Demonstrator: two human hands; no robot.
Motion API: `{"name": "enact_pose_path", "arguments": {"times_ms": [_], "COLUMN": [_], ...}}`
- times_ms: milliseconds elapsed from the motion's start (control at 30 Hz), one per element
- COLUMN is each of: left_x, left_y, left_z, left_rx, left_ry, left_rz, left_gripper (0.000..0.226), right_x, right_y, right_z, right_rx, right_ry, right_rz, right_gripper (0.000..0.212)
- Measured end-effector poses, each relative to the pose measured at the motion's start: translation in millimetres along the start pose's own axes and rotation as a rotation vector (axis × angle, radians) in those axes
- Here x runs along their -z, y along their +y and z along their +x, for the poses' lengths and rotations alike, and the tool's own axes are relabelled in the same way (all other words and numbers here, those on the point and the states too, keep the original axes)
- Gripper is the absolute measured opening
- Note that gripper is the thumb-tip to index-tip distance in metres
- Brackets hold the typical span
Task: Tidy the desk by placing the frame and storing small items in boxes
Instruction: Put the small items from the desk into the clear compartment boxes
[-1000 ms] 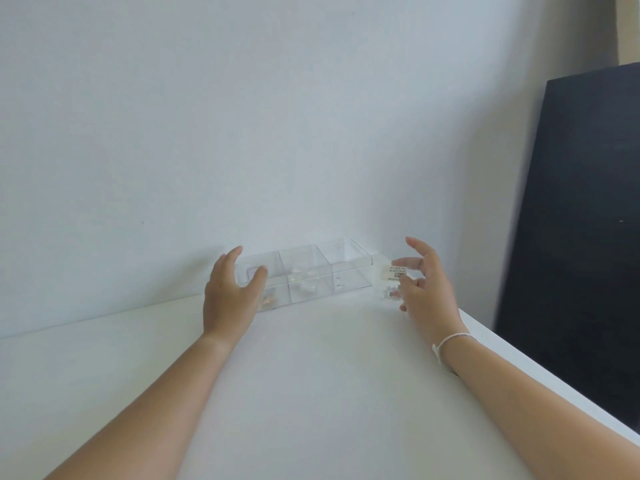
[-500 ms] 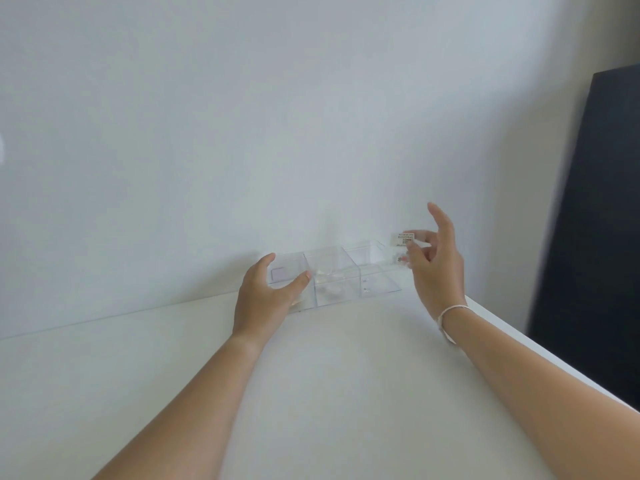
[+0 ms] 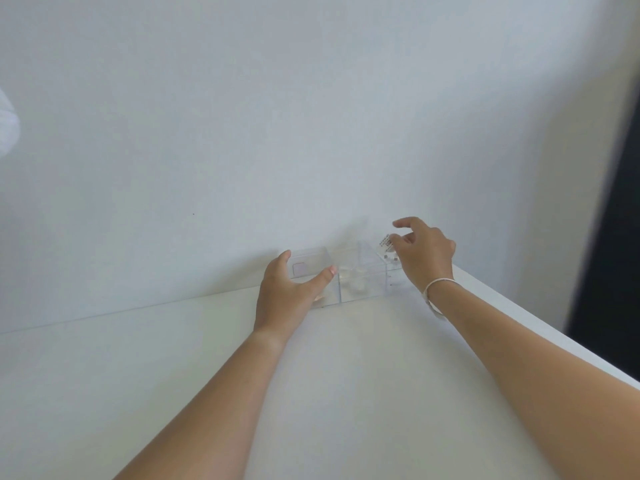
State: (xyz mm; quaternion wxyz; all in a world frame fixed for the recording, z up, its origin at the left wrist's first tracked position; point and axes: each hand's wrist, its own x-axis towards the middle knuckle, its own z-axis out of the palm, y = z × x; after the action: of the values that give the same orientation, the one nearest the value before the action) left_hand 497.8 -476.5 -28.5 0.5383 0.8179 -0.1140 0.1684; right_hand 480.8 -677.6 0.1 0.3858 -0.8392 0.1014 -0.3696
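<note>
A clear plastic box point(image 3: 360, 271) with three compartments stands on the white desk point(image 3: 311, 393) against the wall. Small pale items lie in its middle compartment point(image 3: 355, 284). My left hand point(image 3: 289, 292) grips the box's left end, thumb on the front wall and fingers over the back rim. My right hand point(image 3: 424, 256) hovers over the right compartment, pinching a small clear packet with a barcode label point(image 3: 385, 244). The frame is not in view.
The desk's right edge point(image 3: 554, 336) runs diagonally close to my right forearm. A dark panel point(image 3: 613, 237) stands beyond that edge. A white rounded thing point(image 3: 7, 123) shows at the far left border.
My right hand has carried the labelled packet from beside the box up and over its right compartment. My left hand has closed on the box's left end. The camera has turned right.
</note>
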Motion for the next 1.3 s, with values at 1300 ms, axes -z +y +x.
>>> {"name": "enact_pose_path", "arguments": {"times_ms": [1300], "left_x": [134.9], "left_y": [55.2], "left_z": [-200.9], "left_rx": [0.08], "left_ry": [-0.046], "left_rz": [-0.174], "left_gripper": [0.054], "right_x": [90.8], "right_y": [-83.5], "right_z": [-207.1], "right_rx": [0.051], "right_ry": [-0.02], "right_rz": [0.117], "right_gripper": [0.025]}}
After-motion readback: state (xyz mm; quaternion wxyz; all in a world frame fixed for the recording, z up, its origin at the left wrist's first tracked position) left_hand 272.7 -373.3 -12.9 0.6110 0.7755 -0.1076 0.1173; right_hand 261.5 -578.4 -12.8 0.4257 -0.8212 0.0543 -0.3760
